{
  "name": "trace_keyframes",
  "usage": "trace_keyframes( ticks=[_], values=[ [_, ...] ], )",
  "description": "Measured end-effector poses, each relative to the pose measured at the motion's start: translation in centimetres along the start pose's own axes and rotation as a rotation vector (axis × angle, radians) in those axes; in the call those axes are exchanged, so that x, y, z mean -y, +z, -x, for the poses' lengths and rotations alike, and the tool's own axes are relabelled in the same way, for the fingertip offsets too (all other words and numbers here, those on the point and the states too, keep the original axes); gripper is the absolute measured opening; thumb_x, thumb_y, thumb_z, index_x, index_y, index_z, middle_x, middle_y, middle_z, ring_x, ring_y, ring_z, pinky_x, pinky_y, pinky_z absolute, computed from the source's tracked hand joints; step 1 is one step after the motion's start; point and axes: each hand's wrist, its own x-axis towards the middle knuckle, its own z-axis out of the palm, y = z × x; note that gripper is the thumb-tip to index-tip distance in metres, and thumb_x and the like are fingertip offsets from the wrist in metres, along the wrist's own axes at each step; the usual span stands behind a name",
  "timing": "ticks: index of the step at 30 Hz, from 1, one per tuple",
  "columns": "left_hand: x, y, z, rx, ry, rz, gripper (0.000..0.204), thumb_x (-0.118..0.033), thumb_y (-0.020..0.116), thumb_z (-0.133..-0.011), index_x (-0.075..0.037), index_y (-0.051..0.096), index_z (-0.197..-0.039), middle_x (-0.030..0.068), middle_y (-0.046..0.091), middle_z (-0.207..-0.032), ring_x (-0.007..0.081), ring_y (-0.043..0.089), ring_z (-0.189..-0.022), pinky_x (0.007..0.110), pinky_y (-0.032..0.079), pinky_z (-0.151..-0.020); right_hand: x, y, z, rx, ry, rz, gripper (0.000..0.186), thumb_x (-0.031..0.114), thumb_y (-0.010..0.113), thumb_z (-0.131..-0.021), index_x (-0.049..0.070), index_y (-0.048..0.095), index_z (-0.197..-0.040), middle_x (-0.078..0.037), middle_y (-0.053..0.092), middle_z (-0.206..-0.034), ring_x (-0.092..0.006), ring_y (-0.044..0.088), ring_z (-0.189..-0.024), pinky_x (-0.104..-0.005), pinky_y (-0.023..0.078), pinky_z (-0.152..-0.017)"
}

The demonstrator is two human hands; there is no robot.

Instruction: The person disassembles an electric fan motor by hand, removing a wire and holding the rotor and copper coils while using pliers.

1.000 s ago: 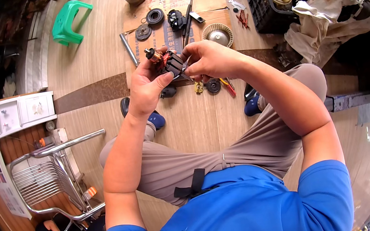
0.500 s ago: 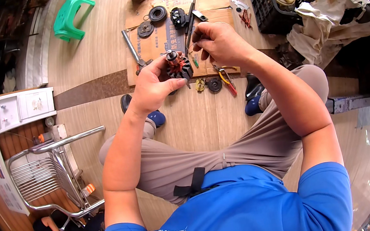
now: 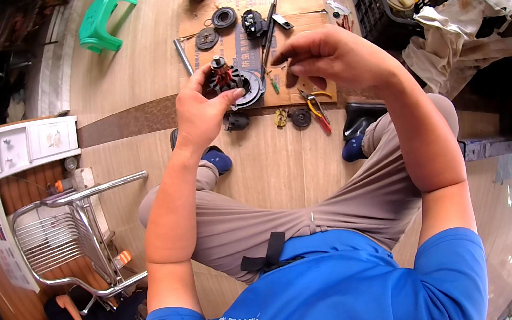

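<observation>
My left hand (image 3: 202,108) is closed around an alternator rotor (image 3: 224,79), its shaft end pointing up and away from me; reddish windings show between dark metal claws. Just beyond and to the right of it, a round grey metal housing (image 3: 250,88) lies on the cardboard, partly covered by hand and rotor. My right hand (image 3: 334,59) hovers over the cardboard with curved fingers apart, and I see nothing held in it. Below that hand lie pliers (image 3: 316,110) with red and yellow handles. A small green-handled screwdriver (image 3: 275,86) rests between the two hands.
Flat cardboard (image 3: 291,0) carries round black parts (image 3: 223,18), a metal tube (image 3: 183,57) and a long dark rod (image 3: 273,13). Black crates (image 3: 371,1) with a dirty cloth (image 3: 462,27) stand at right. A green stool (image 3: 97,25) and metal chair (image 3: 55,242) stand left; a person sits lower left.
My left hand has moved the rotor a little left and farther away, uncovering the grey housing. My right hand has shifted right and toward me, its fingers loosening from a tighter curl.
</observation>
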Motion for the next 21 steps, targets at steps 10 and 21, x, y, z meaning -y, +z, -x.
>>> trace_keyframes(
  ticks=[10,21],
  values=[
    [1.7,-3.0,-1.6,-0.127,0.035,0.72,0.021,-0.013,0.055,-0.096,0.0,0.057,-0.113,0.0127,0.066,-0.102,0.0264,0.066,-0.096,0.036,0.055,-0.083,-1.1,0.4,-0.1,0.221,0.104,0.821,0.013,0.011,0.062,-0.082,0.002,0.07,-0.088,-0.017,0.064,-0.073,-0.0317,0.063,-0.069,-0.0388,0.05,-0.067],
    [1.1,-4.1,-1.7,-0.095,0.093,1.085,0.036,-0.026,0.05,-0.098,0.003,0.052,-0.12,0.0215,0.062,-0.114,0.035,0.061,-0.106,0.04,0.051,-0.093,-3.9,-0.6,-2.7,-0.05,0.202,0.902,0.015,0.014,0.062,-0.082,-0.001,0.067,-0.085,-0.018,0.063,-0.071,-0.0332,0.063,-0.067,-0.041,0.049,-0.065]
  ],
)
